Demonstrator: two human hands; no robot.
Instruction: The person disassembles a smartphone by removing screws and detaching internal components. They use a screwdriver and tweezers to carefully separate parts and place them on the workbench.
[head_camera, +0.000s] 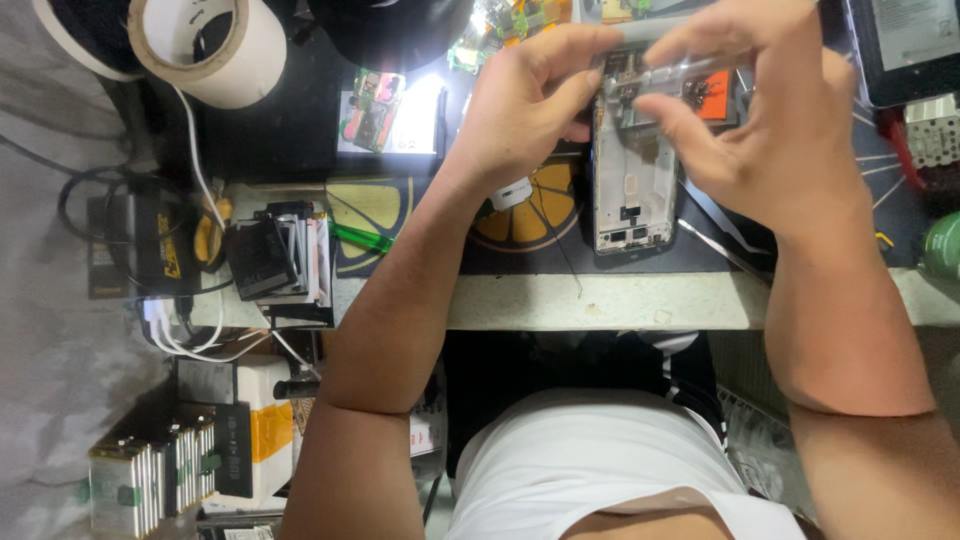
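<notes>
The left hand (530, 95) and right hand (770, 110) both pinch the far end of an opened phone frame (632, 170), fingers curled narrowly around its top edge. The frame hangs just above the dark work mat (520, 255), its long axis running away from the person, bare inner side up and its connector end pointing back toward the worktop (600, 300) edge. A green screwdriver (362, 238) lies to the left, a tape roll (215, 45) further off.
</notes>
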